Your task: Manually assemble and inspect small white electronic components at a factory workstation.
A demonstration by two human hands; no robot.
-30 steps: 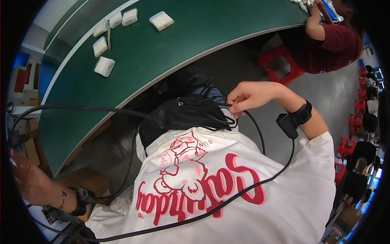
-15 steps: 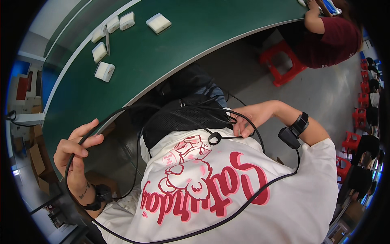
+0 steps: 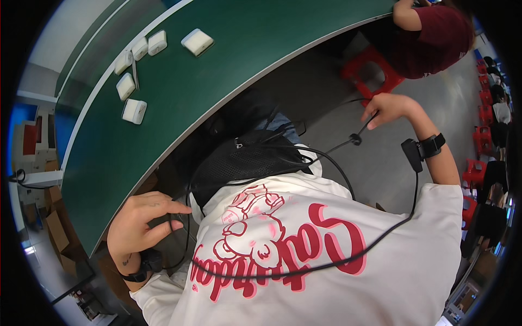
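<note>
My right hand (image 3: 390, 110) is raised out to the right and pinches a thin black cable (image 3: 333, 148). A small dark bead or knot (image 3: 355, 139) sits on that cable below the fingers. Down at the left, my left hand (image 3: 142, 221) has its forefinger and thumb apart, fingertips beside a hanging black cable (image 3: 188, 233); nothing is plainly gripped. At my waist is a black mesh bag (image 3: 225, 160), with cables crossing over it. Black straps with small boxes circle both wrists, the right wrist device (image 3: 421, 150) having a cable that runs across my white shirt (image 3: 380, 239).
A green table (image 3: 234, 60) curves across the upper left. Several small white blocks (image 3: 197, 42) lie on it. A person in a dark red shirt (image 3: 435, 41) is by a red stool (image 3: 372, 73) at upper right. Cardboard boxes (image 3: 60, 233) stand at the left.
My right hand has moved up and right from the bag, drawing the thin cable out. My left hand has come down and inward, and the large cable loop has slipped off it.
</note>
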